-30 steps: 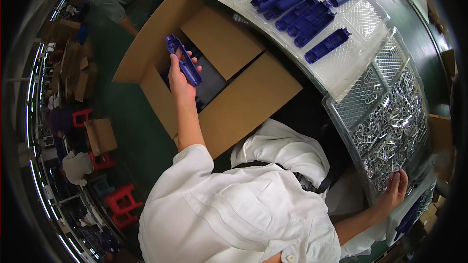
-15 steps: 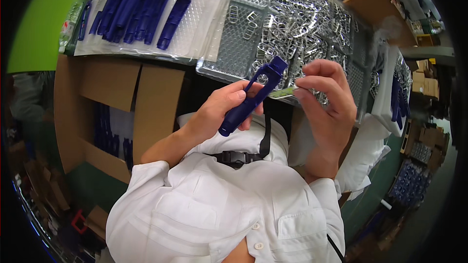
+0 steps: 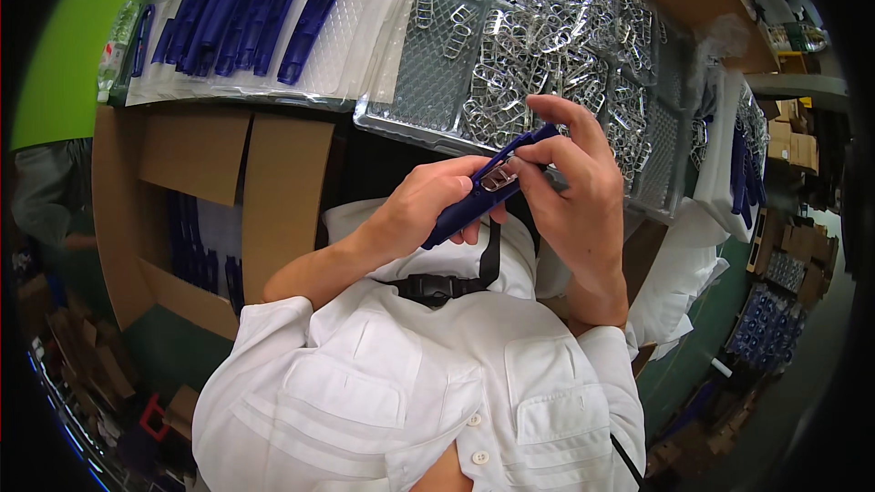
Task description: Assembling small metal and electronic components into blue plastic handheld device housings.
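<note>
My left hand (image 3: pixel 415 203) is closed around a long dark-blue plastic housing (image 3: pixel 462 215), held at a slant in front of my waist with its far end up to the right. A small shiny metal frame (image 3: pixel 498 178) sits at the opening in the housing's upper part. My right hand (image 3: pixel 579 191) pinches at the frame's far end with thumb and index finger, the other fingers raised. The fingertips partly cover the frame, so how deep it lies in the opening I cannot tell.
A clear plastic tray (image 3: pixel 415 91) beyond my hands holds many loose metal frames (image 3: pixel 547 46). More blue housings (image 3: pixel 310 29) lie on a white sheet at the far left. Below them stands an open cardboard box (image 3: pixel 196 159) with blue housings inside. A bottle (image 3: pixel 114 50) stands at the far left.
My right hand has moved left and down, bringing the metal frame from beside the blue housing to its opening. The housing has tilted flatter in my left hand.
</note>
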The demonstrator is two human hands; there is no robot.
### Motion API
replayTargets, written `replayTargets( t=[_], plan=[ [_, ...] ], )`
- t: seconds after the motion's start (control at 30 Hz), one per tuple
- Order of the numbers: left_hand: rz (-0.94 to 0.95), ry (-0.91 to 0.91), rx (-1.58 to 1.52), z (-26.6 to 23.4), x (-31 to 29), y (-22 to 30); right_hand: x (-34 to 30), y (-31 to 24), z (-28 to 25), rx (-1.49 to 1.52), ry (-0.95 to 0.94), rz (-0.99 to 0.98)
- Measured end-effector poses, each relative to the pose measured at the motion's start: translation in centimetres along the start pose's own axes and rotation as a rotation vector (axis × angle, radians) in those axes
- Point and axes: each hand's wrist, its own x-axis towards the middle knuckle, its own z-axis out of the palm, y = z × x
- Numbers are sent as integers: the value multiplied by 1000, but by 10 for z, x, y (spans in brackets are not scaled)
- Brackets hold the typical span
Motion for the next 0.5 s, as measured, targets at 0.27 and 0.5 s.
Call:
replayTargets(
  t=[0.27,0.5],
  plan=[
    [44,163,280,7,6,-6,-8,2,17,-93,99,-28],
    [236,250,635,11,20,-10,-12,11,11,301,-3,345]
  ],
)
